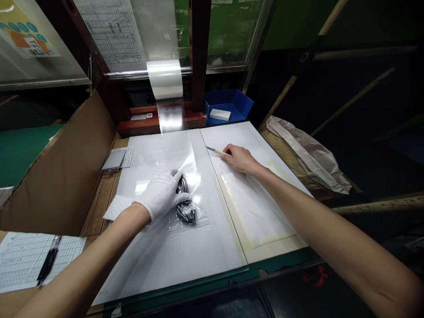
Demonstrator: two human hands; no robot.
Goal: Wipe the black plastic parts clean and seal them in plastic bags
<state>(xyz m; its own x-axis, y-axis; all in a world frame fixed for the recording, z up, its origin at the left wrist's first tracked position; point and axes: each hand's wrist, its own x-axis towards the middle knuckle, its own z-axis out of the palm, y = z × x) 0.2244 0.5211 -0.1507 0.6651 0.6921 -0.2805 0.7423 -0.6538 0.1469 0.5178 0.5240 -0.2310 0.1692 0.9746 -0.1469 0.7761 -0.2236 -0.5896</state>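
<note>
My left hand (pixel 159 192), in a white glove, lies on a clear plastic bag (pixel 174 225) with its thumb and forefinger on either side of the contents. Inside the bag is a bundle of what looks like black coiled cable (pixel 187 214), partly covered by the fingers. My bare right hand (pixel 240 158) is closed in a pinch on a slim craft knife (pixel 217 151) with a pale handle and a dark, thin tip pointing left. Both hands rest over the white work surface (pixel 205 247). From a roll of clear plastic film (pixel 165 79) a strip hangs down behind my left hand.
A blue bin (pixel 228 104) holding a white block (pixel 220 115) stands at the back. Cardboard (pixel 62 176) walls the left side. A small clear packet (pixel 115 159) lies beside it. Black pens (pixel 48 263) lie on a printed form (pixel 20 258). Crumpled paper (pixel 308 150) is at right.
</note>
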